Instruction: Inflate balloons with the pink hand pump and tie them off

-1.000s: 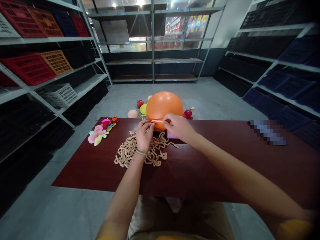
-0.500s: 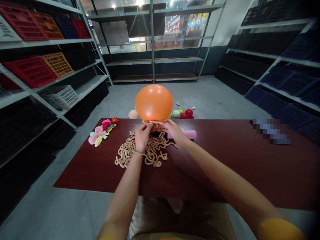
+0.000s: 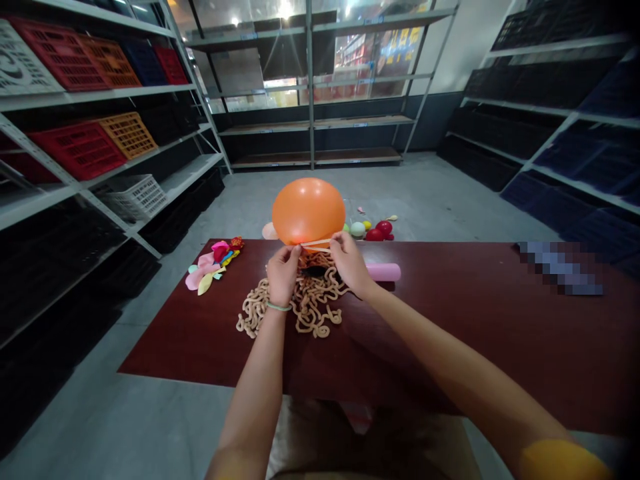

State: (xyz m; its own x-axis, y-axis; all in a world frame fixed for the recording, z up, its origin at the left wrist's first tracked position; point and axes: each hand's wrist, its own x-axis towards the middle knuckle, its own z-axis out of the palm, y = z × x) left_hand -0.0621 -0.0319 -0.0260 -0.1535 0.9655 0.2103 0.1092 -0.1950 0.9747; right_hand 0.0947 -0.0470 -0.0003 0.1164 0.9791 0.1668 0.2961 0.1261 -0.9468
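An inflated orange balloon (image 3: pixel 309 210) stands just beyond my hands, over the far edge of the table. At its base my left hand (image 3: pixel 284 272) is closed in a pinch, apparently on the balloon's neck, which the fingers mostly hide. My right hand (image 3: pixel 349 262) pinches a pale, thin cord (image 3: pixel 316 244) that runs in about two strands from the left fingertips across the balloon's underside. Below both hands lies a tangled heap of tan, rope-like strands (image 3: pixel 313 310). A pink cylinder (image 3: pixel 384 272) rests to the right of my right hand.
Deflated balloons (image 3: pixel 207 267) in several colours lie at the table's left. Small inflated balloons (image 3: pixel 375 231) sit on the floor beyond the dark red table (image 3: pixel 440 320). A blurred-out item (image 3: pixel 560 268) is at the right. Shelves with crates (image 3: pixel 75 150) line the sides.
My right hand has drawn slightly up and right, and the pale cord now shows as longer, separate strands. The view has shifted a little; the balloon appears slightly lower.
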